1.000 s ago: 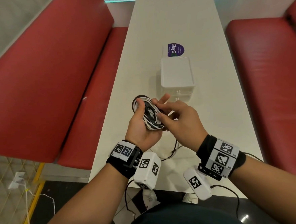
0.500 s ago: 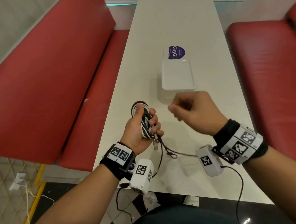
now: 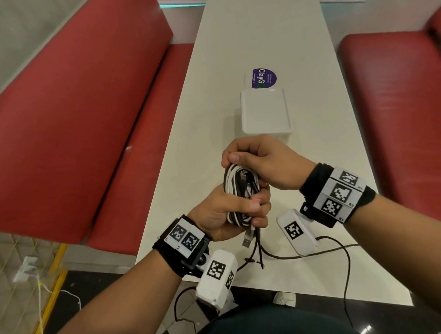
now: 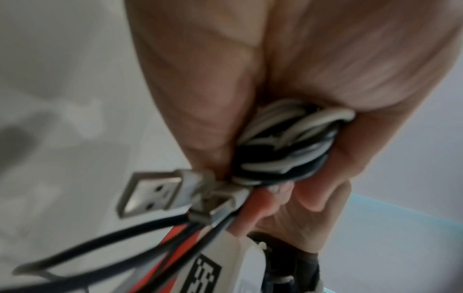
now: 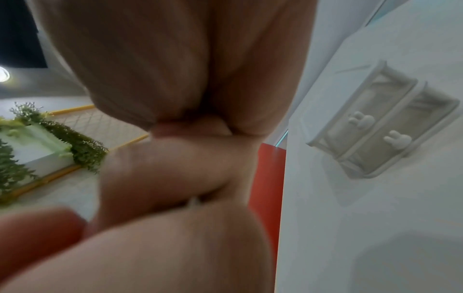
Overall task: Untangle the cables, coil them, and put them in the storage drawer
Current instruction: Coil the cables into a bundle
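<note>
Two hands meet over the near end of a long white table (image 3: pixel 257 34), both closed on one bundle of cables (image 3: pixel 240 189). Nearest the person, loose black ends of the cables (image 3: pixel 256 250) hang from the bundle to the tabletop and trail off to the right, and a silver USB plug (image 3: pixel 247 239) dangles just below the lower fist. The left hand (image 3: pixel 228 214) grips the bottom of the coil, fingers and thumb wrapped fully round the mixed white and black loops; the left wrist view shows the same strands squeezed in the palm with the plug sticking out beneath. Above it, the right hand (image 3: pixel 263 163) clasps the top of the coil, thumb laid across the front and fingers curled over the far side, so the bundle stands roughly upright between the two fists and clear of the table. The right wrist view is mostly blurred skin, and the cable hardly shows there. Just beyond the right hand sits a small white storage drawer unit (image 3: pixel 265 114), seen from above in the head view; from the right wrist its two drawer fronts carry rabbit-shaped knobs (image 5: pixel 362 119) and look shut. Behind the unit lies a purple round sticker (image 3: pixel 264 78) on the tabletop. Red padded benches (image 3: pixel 80 124) run along both sides of the table.
</note>
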### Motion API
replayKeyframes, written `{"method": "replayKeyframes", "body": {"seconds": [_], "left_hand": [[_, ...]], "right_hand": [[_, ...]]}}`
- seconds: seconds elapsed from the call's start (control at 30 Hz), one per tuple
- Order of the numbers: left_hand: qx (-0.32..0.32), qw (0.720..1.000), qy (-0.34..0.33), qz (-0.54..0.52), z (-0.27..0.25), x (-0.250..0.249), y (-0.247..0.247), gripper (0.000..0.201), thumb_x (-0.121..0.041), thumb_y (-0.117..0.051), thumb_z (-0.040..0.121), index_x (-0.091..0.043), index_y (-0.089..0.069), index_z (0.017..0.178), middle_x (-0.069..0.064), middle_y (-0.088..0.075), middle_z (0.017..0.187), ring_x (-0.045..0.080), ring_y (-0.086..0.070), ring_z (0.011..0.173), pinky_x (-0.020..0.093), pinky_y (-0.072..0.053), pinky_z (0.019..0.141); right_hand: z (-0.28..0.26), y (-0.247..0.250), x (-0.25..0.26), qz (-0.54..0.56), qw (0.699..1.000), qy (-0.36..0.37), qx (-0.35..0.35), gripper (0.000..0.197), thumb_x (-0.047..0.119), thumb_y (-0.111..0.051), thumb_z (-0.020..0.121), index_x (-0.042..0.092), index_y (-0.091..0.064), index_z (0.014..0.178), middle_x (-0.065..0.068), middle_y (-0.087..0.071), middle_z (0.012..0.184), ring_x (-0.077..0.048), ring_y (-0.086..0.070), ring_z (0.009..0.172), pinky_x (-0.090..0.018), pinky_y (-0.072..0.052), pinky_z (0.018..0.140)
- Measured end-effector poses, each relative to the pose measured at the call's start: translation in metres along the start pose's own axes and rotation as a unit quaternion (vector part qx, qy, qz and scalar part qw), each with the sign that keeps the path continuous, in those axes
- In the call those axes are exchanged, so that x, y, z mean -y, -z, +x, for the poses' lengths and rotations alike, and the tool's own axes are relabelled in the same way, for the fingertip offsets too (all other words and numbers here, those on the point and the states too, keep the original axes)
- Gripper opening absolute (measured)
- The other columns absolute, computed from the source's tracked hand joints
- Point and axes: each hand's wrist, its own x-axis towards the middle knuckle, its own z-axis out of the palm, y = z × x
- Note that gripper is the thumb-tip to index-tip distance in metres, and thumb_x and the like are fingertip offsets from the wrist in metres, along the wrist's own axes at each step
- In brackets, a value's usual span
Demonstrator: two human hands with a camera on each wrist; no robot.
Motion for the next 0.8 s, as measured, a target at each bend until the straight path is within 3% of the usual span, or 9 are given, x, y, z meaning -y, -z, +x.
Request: {"method": "replayKeyframes", "body": {"seconds": [0.07,0.13,0.2,0.27,0.33,0.43,0.53,0.63,0.8], "left_hand": [[-0.016,1.000,0.003,0.002,0.000,0.002,0.003,0.018,0.001,-0.044,0.093,-0.010,-0.046,0.107,0.007,-0.031,0.081,0.016,-0.022,0.064,0.028,-0.031,0.061],[-0.038,0.999,-0.008,-0.038,0.003,0.005,0.003,0.006,-0.015,-0.051,0.098,-0.012,-0.049,0.103,0.005,-0.035,0.079,0.014,-0.027,0.064,0.027,-0.034,0.062],[-0.105,0.991,-0.036,-0.077,0.011,0.007,0.003,0.015,-0.028,-0.055,0.097,-0.014,-0.056,0.097,0.004,-0.042,0.076,0.014,-0.036,0.063,0.028,-0.038,0.062],[-0.186,0.975,-0.076,-0.093,0.017,0.005,0.007,0.024,-0.035,-0.055,0.097,-0.013,-0.064,0.093,0.004,-0.047,0.075,0.015,-0.043,0.063,0.030,-0.043,0.062],[-0.232,0.963,-0.096,-0.101,0.020,0.000,0.015,0.030,-0.041,-0.059,0.094,-0.012,-0.068,0.098,0.005,-0.053,0.081,0.016,-0.052,0.071,0.031,-0.049,0.067],[-0.239,0.955,-0.106,-0.138,0.020,-0.008,0.017,0.038,-0.046,-0.062,0.088,-0.017,-0.059,0.112,0.003,-0.059,0.087,0.016,-0.059,0.081,0.030,-0.054,0.077],[-0.235,0.948,-0.155,-0.146,0.021,-0.016,0.015,0.027,-0.043,-0.053,0.091,-0.020,-0.058,0.103,0.003,-0.052,0.080,0.022,-0.054,0.065,0.032,-0.052,0.066],[-0.211,0.955,-0.159,-0.132,0.021,-0.016,0.014,0.023,-0.041,-0.055,0.093,-0.021,-0.056,0.105,0.002,-0.044,0.082,0.022,-0.046,0.070,0.035,-0.048,0.070],[-0.224,0.954,-0.149,-0.131,0.020,-0.007,0.021,0.022,-0.038,-0.058,0.094,-0.021,-0.061,0.108,0.003,-0.049,0.086,0.020,-0.052,0.079,0.033,-0.050,0.081]], "right_hand": [[0.000,0.000,0.002,-0.006,1.000,-0.014,0.009,0.019,0.012,-0.053,0.104,0.009,-0.070,0.098,0.011,-0.069,0.074,-0.002,-0.058,0.060,-0.011,-0.044,0.056],[0.002,-0.001,0.000,-0.041,0.999,-0.012,-0.014,0.016,0.017,-0.058,0.102,0.011,-0.072,0.102,0.013,-0.074,0.088,-0.001,-0.067,0.077,-0.016,-0.051,0.072],[0.000,-0.001,-0.002,-0.130,0.988,0.017,-0.079,0.015,0.027,-0.065,0.097,0.020,-0.070,0.110,0.009,-0.068,0.107,-0.006,-0.065,0.095,-0.018,-0.049,0.086],[-0.007,-0.002,0.001,-0.183,0.967,0.064,-0.167,0.018,0.032,-0.072,0.090,0.023,-0.066,0.104,0.005,-0.056,0.105,-0.004,-0.056,0.092,-0.012,-0.042,0.082],[-0.017,-0.010,0.008,-0.192,0.961,0.083,-0.183,0.022,0.036,-0.079,0.082,0.019,-0.065,0.087,0.002,-0.053,0.091,-0.006,-0.053,0.080,-0.019,-0.044,0.073],[-0.025,-0.031,0.009,-0.240,0.963,0.022,-0.122,0.036,0.052,-0.081,0.071,0.023,-0.064,0.084,0.006,-0.055,0.080,-0.010,-0.056,0.069,-0.029,-0.048,0.066],[-0.024,-0.039,0.000,-0.211,0.966,-0.006,-0.153,0.030,0.037,-0.085,0.072,0.026,-0.066,0.093,0.006,-0.059,0.080,-0.007,-0.056,0.070,-0.024,-0.045,0.066],[-0.027,-0.043,-0.004,-0.129,0.976,-0.035,-0.173,0.027,0.034,-0.086,0.071,0.028,-0.068,0.091,0.002,-0.056,0.084,-0.005,-0.051,0.069,-0.016,-0.039,0.066],[-0.024,-0.043,-0.009,-0.110,0.979,-0.058,-0.162,0.030,0.035,-0.087,0.068,0.024,-0.064,0.082,0.006,-0.050,0.077,-0.008,-0.047,0.066,-0.029,-0.046,0.068]]}}
